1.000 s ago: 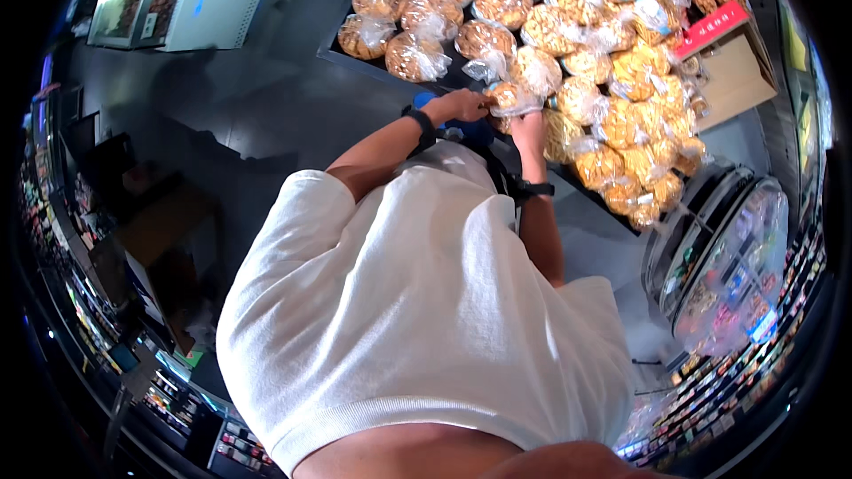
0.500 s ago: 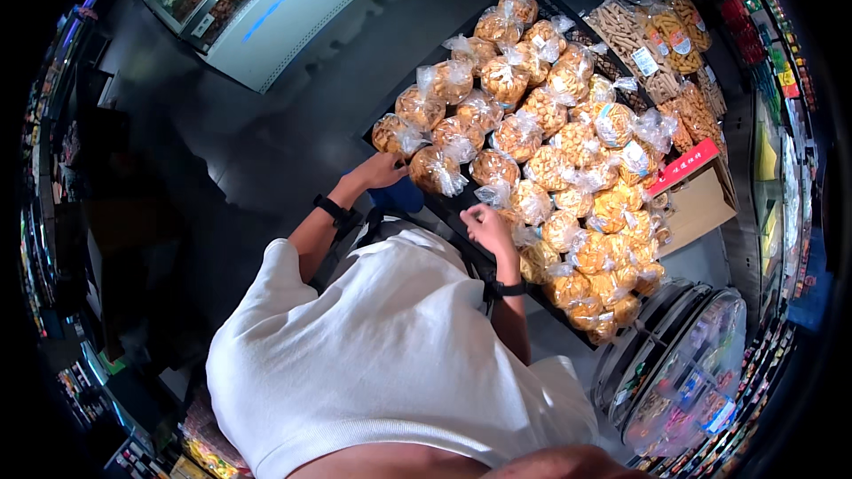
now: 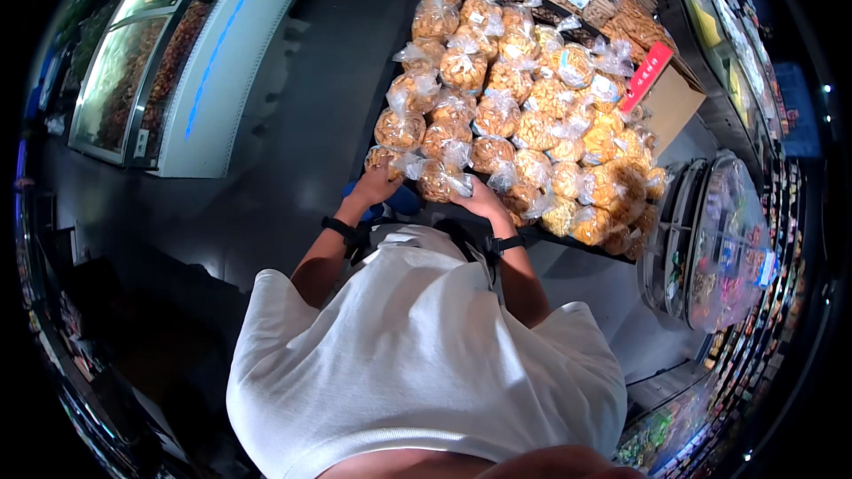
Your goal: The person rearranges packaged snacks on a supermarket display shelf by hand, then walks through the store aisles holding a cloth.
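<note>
While reaching over the near left corner of a black display, in the head view, has both hands among clear bags of golden-brown snacks. With the left hand, touches the near side of the corner bag, lying just beyond the fingers and partly covered by them. With the right hand, touches the near right side of a neighbouring bag, lying between the two hands at the display's near edge. Bends the left fingers loosely over the plastic; cannot tell whether closed on it or only laid there. Curves the right fingers toward the bag's gathered plastic; cannot tell either how far closed, or whether gripping.

Slants the left forearm forward and rightward, with a black band at the wrist; angles the right forearm forward and leftward, banded likewise. Bends both elbows outward. To the right, see a red-edged carton and, nearer, round clear-covered trays; to the far left, a glass-topped case.
</note>
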`<control>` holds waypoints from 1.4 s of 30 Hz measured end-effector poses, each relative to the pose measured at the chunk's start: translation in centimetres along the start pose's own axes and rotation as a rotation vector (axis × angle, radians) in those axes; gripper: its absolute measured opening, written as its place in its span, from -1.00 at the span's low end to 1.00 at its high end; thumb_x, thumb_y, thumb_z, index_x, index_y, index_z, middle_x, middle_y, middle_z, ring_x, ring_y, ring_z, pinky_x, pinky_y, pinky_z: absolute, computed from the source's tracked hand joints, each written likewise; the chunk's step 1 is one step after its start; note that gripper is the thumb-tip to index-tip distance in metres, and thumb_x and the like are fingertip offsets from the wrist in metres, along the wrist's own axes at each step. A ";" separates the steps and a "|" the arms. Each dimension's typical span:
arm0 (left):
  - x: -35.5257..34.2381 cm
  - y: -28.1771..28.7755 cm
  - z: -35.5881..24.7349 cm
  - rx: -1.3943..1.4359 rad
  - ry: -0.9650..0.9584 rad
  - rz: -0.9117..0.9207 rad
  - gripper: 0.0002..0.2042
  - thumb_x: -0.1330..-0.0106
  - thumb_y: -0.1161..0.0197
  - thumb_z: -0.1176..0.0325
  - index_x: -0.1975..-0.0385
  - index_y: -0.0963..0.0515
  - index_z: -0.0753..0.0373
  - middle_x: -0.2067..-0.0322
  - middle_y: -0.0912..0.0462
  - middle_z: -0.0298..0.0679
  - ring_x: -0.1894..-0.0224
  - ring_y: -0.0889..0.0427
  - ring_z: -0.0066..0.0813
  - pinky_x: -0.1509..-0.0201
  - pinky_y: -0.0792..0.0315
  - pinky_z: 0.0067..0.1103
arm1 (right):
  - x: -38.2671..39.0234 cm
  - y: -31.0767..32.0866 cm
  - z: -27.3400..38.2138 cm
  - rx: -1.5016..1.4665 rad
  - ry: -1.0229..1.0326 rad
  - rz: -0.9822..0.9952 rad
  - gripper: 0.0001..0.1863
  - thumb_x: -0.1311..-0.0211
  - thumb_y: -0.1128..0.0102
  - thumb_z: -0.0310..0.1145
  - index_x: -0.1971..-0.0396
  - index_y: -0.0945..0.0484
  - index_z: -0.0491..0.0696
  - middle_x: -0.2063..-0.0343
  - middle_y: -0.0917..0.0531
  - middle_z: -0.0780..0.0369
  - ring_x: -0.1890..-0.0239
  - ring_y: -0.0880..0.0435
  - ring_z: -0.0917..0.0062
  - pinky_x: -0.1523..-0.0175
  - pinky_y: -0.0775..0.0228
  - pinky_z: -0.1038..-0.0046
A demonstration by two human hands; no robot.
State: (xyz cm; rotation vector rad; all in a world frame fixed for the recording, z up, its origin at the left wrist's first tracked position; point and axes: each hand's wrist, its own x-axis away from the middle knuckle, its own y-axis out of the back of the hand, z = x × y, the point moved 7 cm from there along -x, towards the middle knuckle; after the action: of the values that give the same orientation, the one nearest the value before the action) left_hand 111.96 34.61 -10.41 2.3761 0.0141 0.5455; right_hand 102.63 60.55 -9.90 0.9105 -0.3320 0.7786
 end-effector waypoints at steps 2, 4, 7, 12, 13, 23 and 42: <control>0.4 1.4 -0.6 0.030 -0.004 0.055 -0.39 -0.28 -0.18 0.06 -0.22 -0.21 0.29 0.12 -0.58 0.25 -0.01 -0.55 0.15 -0.12 -0.42 -0.22 | 2.7 1.8 2.1 -0.117 -0.011 0.108 -0.23 -0.04 -0.42 -0.01 -0.14 -0.39 -0.21 0.16 -0.66 0.02 0.13 -0.65 0.32 0.01 -0.45 0.40; 1.1 3.0 -2.3 0.049 0.005 0.085 -0.44 -0.29 -0.17 0.06 -0.17 -0.25 0.28 0.13 -0.59 0.23 -0.01 -0.55 0.16 -0.10 -0.42 -0.22 | 4.0 4.2 0.9 -0.221 -0.088 0.087 -0.32 -0.09 -0.40 -0.04 -0.11 -0.43 -0.16 0.20 -0.67 0.06 0.27 -0.68 0.45 0.19 -0.50 0.48; 1.1 2.8 -1.9 0.060 -0.015 0.055 -0.50 -0.31 -0.16 0.10 -0.13 -0.30 0.28 0.19 -0.61 0.20 0.03 -0.57 0.15 -0.07 -0.43 -0.22 | 4.9 11.8 1.6 -0.474 -0.176 -0.044 -0.44 -0.22 -0.28 -0.10 -0.13 -0.45 -0.10 0.20 -0.68 0.14 0.33 -0.69 0.52 0.21 -0.59 0.50; 2.9 3.7 -6.6 0.113 -0.043 0.084 -0.55 -0.32 -0.16 0.15 -0.10 -0.33 0.28 0.29 -0.63 0.20 0.12 -0.60 0.15 -0.01 -0.45 -0.21 | -0.4 28.1 -1.1 -0.565 -0.131 -0.530 -0.63 -0.35 -0.07 -0.30 -0.05 -0.46 -0.19 0.18 -0.64 0.14 0.37 -0.67 0.52 0.25 -0.60 0.56; 3.3 4.6 -8.6 0.132 -0.049 0.077 -0.56 -0.32 -0.16 0.17 -0.09 -0.33 0.27 0.32 -0.63 0.19 0.16 -0.61 0.16 0.02 -0.45 -0.21 | -2.9 30.5 -3.0 -0.716 -0.177 -0.603 -0.68 -0.36 -0.04 -0.36 -0.02 -0.47 -0.20 0.25 -0.63 0.16 0.43 -0.63 0.55 0.30 -0.57 0.57; 3.1 3.7 -10.6 0.243 0.051 0.051 -0.72 -0.33 -0.17 0.23 0.07 -0.45 0.25 0.43 -0.63 0.09 0.32 -0.65 0.04 0.22 -0.49 -0.34 | -19.4 42.1 -12.3 -0.454 -0.308 -0.958 -0.28 0.01 -0.45 0.01 -0.08 -0.48 -0.16 0.10 -0.60 0.09 0.26 -0.63 0.36 0.21 -0.57 0.37; -1.5 6.4 -12.4 0.112 0.050 0.111 -0.79 -0.33 -0.17 0.30 0.18 -0.49 0.30 0.40 -0.63 0.05 0.31 -0.63 0.03 0.18 -0.47 -0.29 | -9.5 44.0 -7.9 0.102 0.142 -1.316 -0.57 -0.24 -0.26 -0.09 0.52 -0.63 -0.22 0.57 -0.67 0.10 0.49 -0.62 0.48 0.27 -0.43 0.34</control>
State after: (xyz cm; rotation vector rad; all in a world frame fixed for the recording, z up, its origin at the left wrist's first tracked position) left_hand 104.94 37.31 1.44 2.4827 -0.0676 0.6726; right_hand 63.69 78.86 5.64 0.9370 0.4395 -0.3657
